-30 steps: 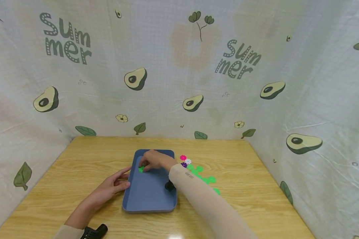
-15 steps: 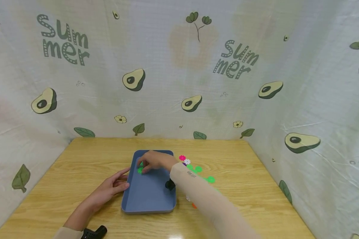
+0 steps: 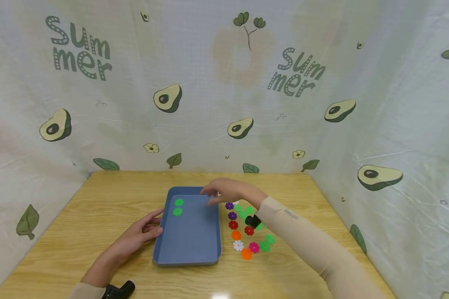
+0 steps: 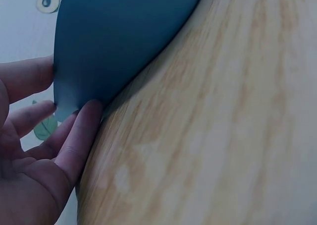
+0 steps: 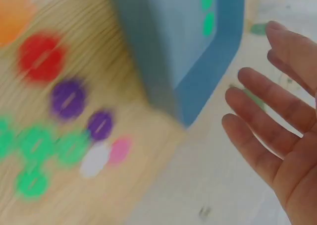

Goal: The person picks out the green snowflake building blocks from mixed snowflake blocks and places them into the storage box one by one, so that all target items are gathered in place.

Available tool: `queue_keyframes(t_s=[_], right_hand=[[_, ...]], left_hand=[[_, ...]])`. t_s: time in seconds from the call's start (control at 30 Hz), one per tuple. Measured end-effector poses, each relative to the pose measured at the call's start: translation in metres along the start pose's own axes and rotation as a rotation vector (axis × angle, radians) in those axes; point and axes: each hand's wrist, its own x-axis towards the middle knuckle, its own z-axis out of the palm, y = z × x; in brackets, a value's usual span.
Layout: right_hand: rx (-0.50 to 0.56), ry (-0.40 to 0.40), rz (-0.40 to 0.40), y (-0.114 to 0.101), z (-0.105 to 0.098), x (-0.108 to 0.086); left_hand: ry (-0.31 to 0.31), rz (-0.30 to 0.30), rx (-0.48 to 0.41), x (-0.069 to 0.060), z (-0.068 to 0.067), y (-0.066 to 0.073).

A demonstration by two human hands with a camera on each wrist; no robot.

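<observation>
A blue-grey rectangular tray [image 3: 188,241] lies on the wooden table. Two green flower-shaped discs, a farther one [image 3: 178,202] and a nearer one [image 3: 177,211], lie in its far left part. My left hand [image 3: 139,232] touches the tray's left outer wall with fingers and thumb; in the left wrist view the extended fingertips [image 4: 90,108] press against that wall. Over the tray's far right rim is my right hand [image 3: 226,191], its fingers spread and nothing between them. The right wrist view shows the same loose, empty fingers [image 5: 252,123] beside the tray wall.
Right of the tray, loose flower discs lie scattered: several green [image 3: 265,246], two purple [image 3: 232,215], red [image 3: 249,230], orange [image 3: 246,253], white [image 3: 238,245] and pink [image 3: 254,247]. A printed cloth [image 3: 202,137] hangs behind and at both sides of the table [image 3: 116,195].
My right hand has let go of a green disc in the tray and moved right to the far right rim. Both green discs now show fully. My left hand has stayed at the wall.
</observation>
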Motion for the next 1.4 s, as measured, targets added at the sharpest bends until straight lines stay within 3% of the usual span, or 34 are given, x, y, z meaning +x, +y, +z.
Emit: queue_keyframes(t_s=[0.27, 0.5, 0.9, 1.4], right_hand=[[0.009, 0.026, 0.029, 0.04, 0.013, -0.074], [0.021, 0.079, 0.07, 0.068, 0.039, -0.107], [0.087, 0.123, 0.099, 0.098, 0.069, -0.115], [0.08, 0.146, 0.131, 0.108, 0.075, -0.106]], left_hand=[[-0.001, -0.002, -0.008, 0.0, 0.0, 0.0], [-0.005, -0.002, -0.021, 0.0, -0.001, -0.001], [-0.001, -0.005, -0.013, -0.001, 0.001, -0.002], [-0.006, -0.006, -0.024, 0.0, 0.0, 0.002]])
